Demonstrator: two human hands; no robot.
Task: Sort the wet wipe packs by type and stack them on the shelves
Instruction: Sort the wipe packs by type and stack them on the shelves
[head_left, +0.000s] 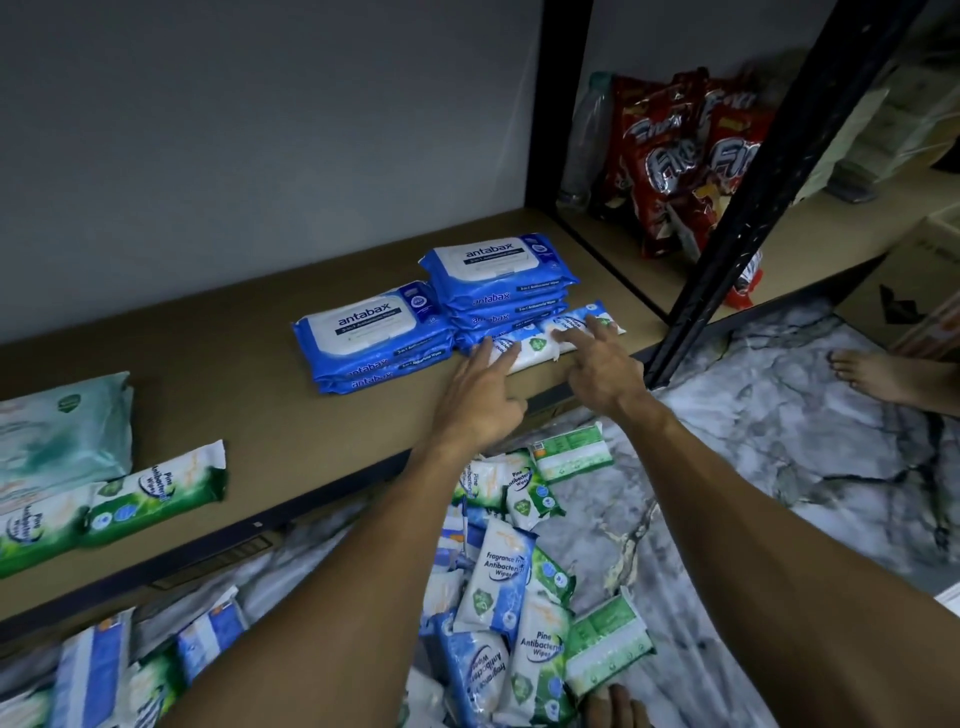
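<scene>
Touching a pack on the tan shelf, both hands straight-fingered; marbled floor below.

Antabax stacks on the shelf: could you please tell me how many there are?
2. The lower stack lies toward the middle of the shelf; the taller stack sits just right of it, nearer the black post. None appear hidden.

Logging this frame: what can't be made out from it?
1. Head view, slim blue-white pack: label partly covered by the left hand and right hand.
2. Head view, teal pack: blurred and cut off by the left edge, label unreadable.
3. Head view, bottle: blurred, half hidden behind the red snack bags.
4. Head view, floor pile: partly hidden under the left forearm.
</scene>
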